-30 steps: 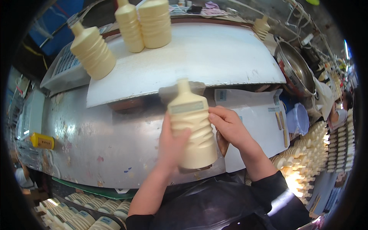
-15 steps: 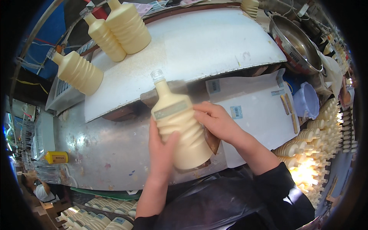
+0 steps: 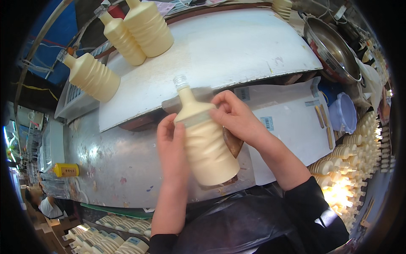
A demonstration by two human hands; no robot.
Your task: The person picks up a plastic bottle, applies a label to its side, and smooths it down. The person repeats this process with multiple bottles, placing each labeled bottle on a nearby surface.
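A cream ribbed bottle [image 3: 211,154] with a clear threaded neck leans over the work surface, its neck pointing away from me. Across its shoulder runs a greyish label strip [image 3: 198,119], partly covered by my fingers. My left hand [image 3: 171,142] pinches the bottle's left shoulder, thumb at the strip's left end. From the other side, my right hand [image 3: 237,116] grips the right shoulder, with its thumb on the strip's right end and curled fingers at the edge. Behind the bottle is a grey-brown block or pad [image 3: 171,103], mostly hidden.
Several cream bottles [image 3: 150,31] stand at the far left of the raised white board [image 3: 237,46]. To the right lies a white sheet [image 3: 283,131] with small labels, beside a purple bucket [image 3: 342,112] and a metal pan [image 3: 334,48]. A yellow bottle [image 3: 66,169] lies left.
My left hand has moved up from the bottle's ribs to the label strip's left end. My right hand has also shifted up along the shoulder, its fingers more curled.
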